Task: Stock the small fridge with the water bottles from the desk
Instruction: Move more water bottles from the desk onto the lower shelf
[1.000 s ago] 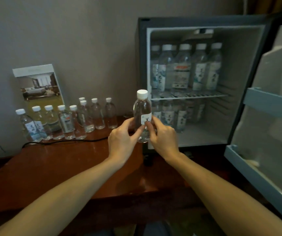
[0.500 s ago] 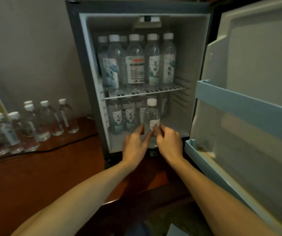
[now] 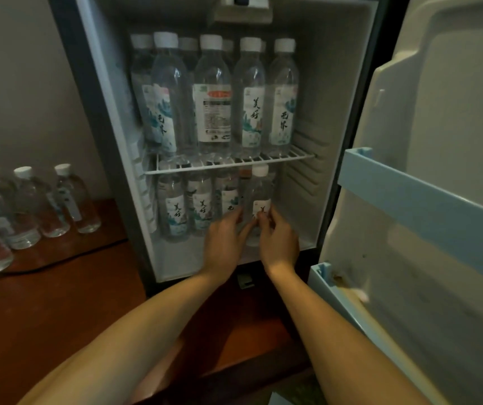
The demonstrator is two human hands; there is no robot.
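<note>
Clear plastic pinched from both sides: left hand (image 3: 224, 241) and right hand (image 3: 278, 244) gripping the bottle (image 3: 260, 197) by its label, upright inside the fridge (image 3: 336, 112) under the shelf (image 3: 234, 164), at the right end of the lower row, whether touching the floor yet unclear. Placing step, nearly done by the look; next, settling it beside its neighbours (image 3: 202, 209), letting go, then reaching for the bottles (image 3: 30, 206) along the tabletop's (image 3: 44, 311) far left edge. Red-brown wooden tabletop, black cable (image 3: 59, 258) across it, grey wall (image 3: 15, 83) behind.

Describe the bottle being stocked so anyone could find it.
Look inside the open fridge, below the wire shelf. In that lower compartment, it is the rightmost bottle, with a white cap. Unlike its neighbours, it is held by the left hand and right hand.
</note>
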